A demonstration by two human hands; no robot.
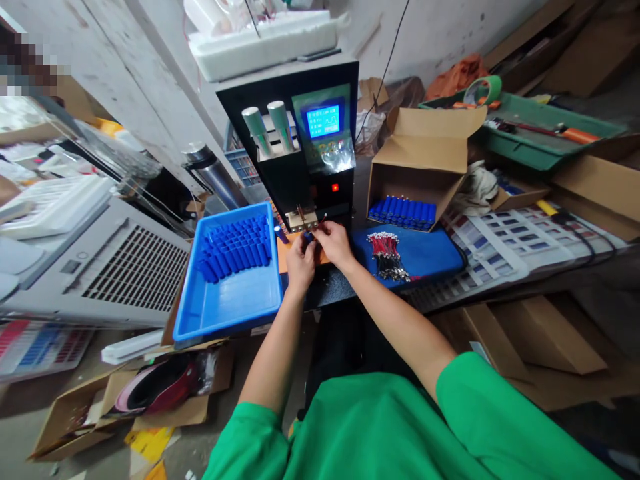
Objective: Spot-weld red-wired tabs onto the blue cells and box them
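Observation:
My left hand (pixel 301 261) is closed around a blue battery cell (pixel 309 237), mostly hidden by the fingers, under the electrodes of a spot welder (pixel 303 215). Beside it my right hand (pixel 334 243) pinches something thin at the cell's end; it looks like a wire lead, but the fingers cover most of it. Just left of the hands, one more blue cell (pixel 281 234) stands on the orange work surface (pixel 287 259). A blue bin (pixel 240 310) at the left has many blue cells. On the right, red and black wire leads (pixel 387 255) lie bundled on a blue mat (pixel 430 257).
An open cardboard box (pixel 425 143) with rows of blue cells (pixel 403 211) stands behind the mat. A steel flask (pixel 215 175) is behind the bin. Farther right is a green tray (pixel 530 137) with tape and tools. Boxes and a helmet-like object (pixel 155 387) lie low at left.

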